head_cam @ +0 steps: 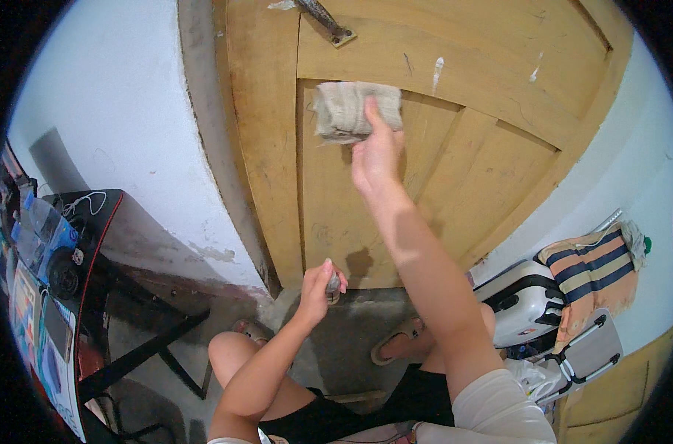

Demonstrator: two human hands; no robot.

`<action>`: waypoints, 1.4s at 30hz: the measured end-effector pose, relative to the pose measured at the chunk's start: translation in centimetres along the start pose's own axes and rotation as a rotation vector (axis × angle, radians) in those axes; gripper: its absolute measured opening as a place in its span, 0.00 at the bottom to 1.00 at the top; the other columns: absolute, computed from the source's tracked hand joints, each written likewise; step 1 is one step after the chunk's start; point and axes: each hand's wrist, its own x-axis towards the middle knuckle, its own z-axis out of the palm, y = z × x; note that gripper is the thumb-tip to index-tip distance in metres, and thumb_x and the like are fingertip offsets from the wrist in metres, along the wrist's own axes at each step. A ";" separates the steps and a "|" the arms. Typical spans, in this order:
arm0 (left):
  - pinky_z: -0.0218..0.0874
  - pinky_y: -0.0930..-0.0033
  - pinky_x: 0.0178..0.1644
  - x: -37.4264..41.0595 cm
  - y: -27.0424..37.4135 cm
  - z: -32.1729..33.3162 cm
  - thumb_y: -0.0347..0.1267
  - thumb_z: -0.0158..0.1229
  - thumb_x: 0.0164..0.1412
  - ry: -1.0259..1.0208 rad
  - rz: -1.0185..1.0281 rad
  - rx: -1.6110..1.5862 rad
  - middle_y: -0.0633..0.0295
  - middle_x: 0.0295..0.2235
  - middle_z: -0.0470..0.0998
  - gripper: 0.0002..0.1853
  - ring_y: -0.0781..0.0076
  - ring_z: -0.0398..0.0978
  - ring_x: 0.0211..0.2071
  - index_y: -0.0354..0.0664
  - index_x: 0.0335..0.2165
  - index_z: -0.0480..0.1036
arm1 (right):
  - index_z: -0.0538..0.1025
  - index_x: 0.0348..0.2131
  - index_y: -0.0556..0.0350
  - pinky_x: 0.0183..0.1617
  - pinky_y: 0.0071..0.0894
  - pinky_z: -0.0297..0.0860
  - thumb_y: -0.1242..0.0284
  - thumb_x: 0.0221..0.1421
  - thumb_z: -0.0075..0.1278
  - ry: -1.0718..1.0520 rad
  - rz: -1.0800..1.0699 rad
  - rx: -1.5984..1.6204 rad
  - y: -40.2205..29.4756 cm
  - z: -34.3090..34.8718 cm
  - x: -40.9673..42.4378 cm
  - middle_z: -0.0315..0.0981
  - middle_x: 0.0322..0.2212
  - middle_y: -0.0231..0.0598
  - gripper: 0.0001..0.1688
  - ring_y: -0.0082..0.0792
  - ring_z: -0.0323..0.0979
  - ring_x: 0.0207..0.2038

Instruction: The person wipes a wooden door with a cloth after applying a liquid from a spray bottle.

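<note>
My right hand (380, 158) is stretched out towards a yellow-brown wooden door (347, 222). It grips a folded beige cloth (339, 108), thumb on top, at the upper part of a recessed panel; whether the cloth presses on the wood cannot be told. Lower down, in front of the door's bottom edge, my left hand (316, 291) is closed around a small greyish object (333, 284). Fingers hide most of that object, so its kind is unclear. Above the cloth, a worn metal door handle (325, 22) is fixed to the wood. White marks and scratches show on the door.
To the left stands a black table (112, 202) with red edging, holding plastic bottles (42, 227), a black round object (64, 272) and a phone (58, 327). A white suitcase (528, 299), a striped cushion (594, 266) and a folding chair (589, 347) stand at right.
</note>
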 end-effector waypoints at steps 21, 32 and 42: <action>0.62 0.71 0.32 -0.2 -0.1 -0.8 0.51 0.39 0.73 0.013 -0.033 -0.005 0.61 0.20 0.74 0.33 0.75 0.71 0.23 0.35 0.24 0.73 | 0.76 0.44 0.65 0.41 0.31 0.73 0.69 0.47 0.68 -0.378 -0.049 -0.560 1.1 -0.6 1.6 0.79 0.37 0.42 0.27 0.31 0.78 0.37; 0.61 0.70 0.32 -0.1 -0.2 -0.2 0.50 0.39 0.73 -0.001 0.011 0.026 0.60 0.21 0.73 0.33 0.74 0.70 0.24 0.34 0.23 0.72 | 0.77 0.44 0.63 0.42 0.43 0.72 0.64 0.49 0.64 -0.435 -0.546 -1.125 0.1 1.3 1.7 0.79 0.38 0.56 0.26 0.53 0.79 0.40; 0.61 0.70 0.33 -0.5 0.2 -0.8 0.50 0.38 0.73 0.003 0.013 0.005 0.60 0.21 0.73 0.33 0.74 0.71 0.24 0.34 0.24 0.72 | 0.77 0.43 0.64 0.44 0.48 0.71 0.67 0.50 0.62 -0.454 -0.558 -1.212 2.7 -1.7 0.6 0.78 0.37 0.56 0.23 0.57 0.76 0.41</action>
